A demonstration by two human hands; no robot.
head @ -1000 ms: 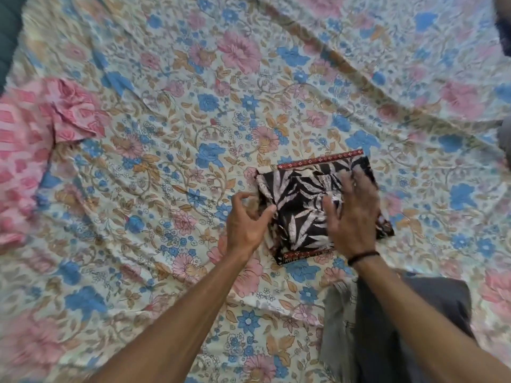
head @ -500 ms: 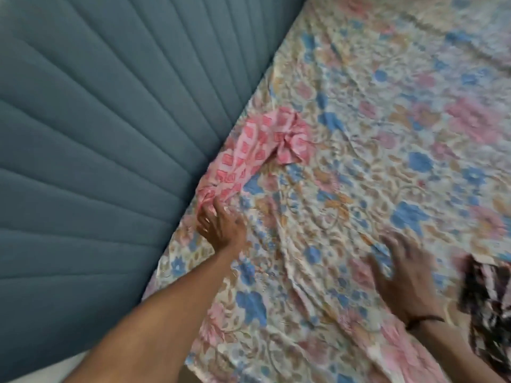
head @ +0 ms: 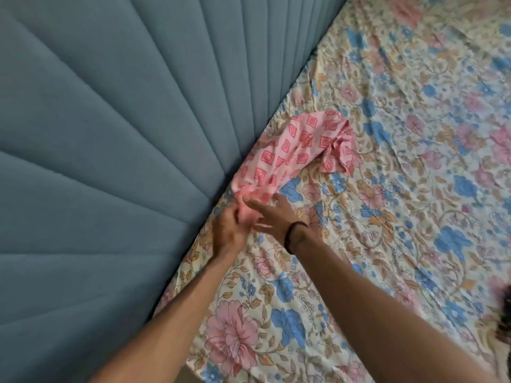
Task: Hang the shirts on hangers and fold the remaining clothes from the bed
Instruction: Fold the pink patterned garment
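Note:
A pink garment with red square prints [head: 298,147] lies bunched on the floral bedsheet [head: 414,189], against the padded headboard. My left hand [head: 229,230] grips the near end of the garment, fingers curled into the cloth. My right hand [head: 272,217], with a dark band at the wrist, reaches in beside it with fingers extended, touching the same end of the cloth. The far end of the garment is crumpled into a knot-like bunch.
A blue-grey padded headboard [head: 110,161] fills the left half of the view. The edge of the folded black leaf-print cloth [head: 506,313] shows at the far right border. The sheet is wrinkled throughout.
Both hands left the folded black cloth and the view swung left to the headboard. My left hand took hold of the pink garment, then my right hand moved over to join it.

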